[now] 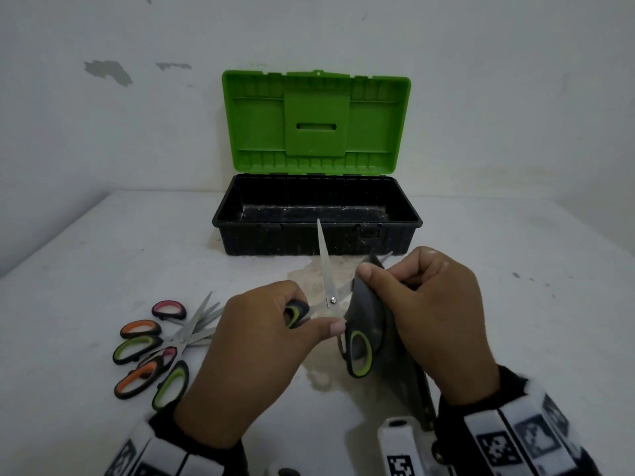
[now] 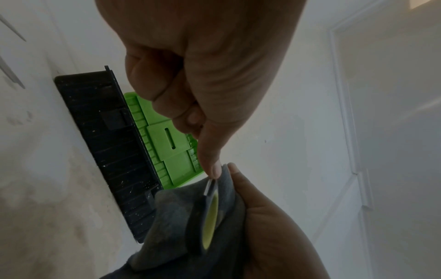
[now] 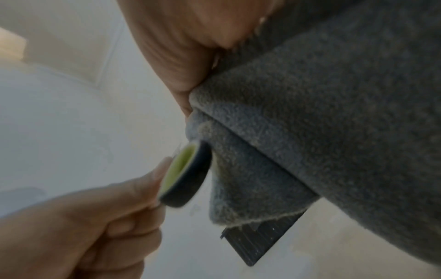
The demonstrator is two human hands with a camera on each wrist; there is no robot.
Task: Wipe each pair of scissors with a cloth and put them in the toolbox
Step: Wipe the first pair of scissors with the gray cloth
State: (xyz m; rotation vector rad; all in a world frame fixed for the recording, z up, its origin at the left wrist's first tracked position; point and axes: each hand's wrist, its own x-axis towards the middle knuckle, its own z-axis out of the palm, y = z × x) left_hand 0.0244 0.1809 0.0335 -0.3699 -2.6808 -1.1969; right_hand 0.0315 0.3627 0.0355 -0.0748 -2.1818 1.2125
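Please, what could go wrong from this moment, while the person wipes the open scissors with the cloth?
1. The right hand pinches the grey cloth around one blade of the open scissors; the edge might cut through to a finger.
2. The other blade points up, bare, toward the toolbox; it could scratch something.
3. The left hand grips only one handle; the scissors might swing shut.

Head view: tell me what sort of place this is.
Probably a plain indoor room at a bare work table, not a fitted workshop. A white table stands against a white wall with chipped paint, and only an open toolbox and a heap of scissors lie on it.
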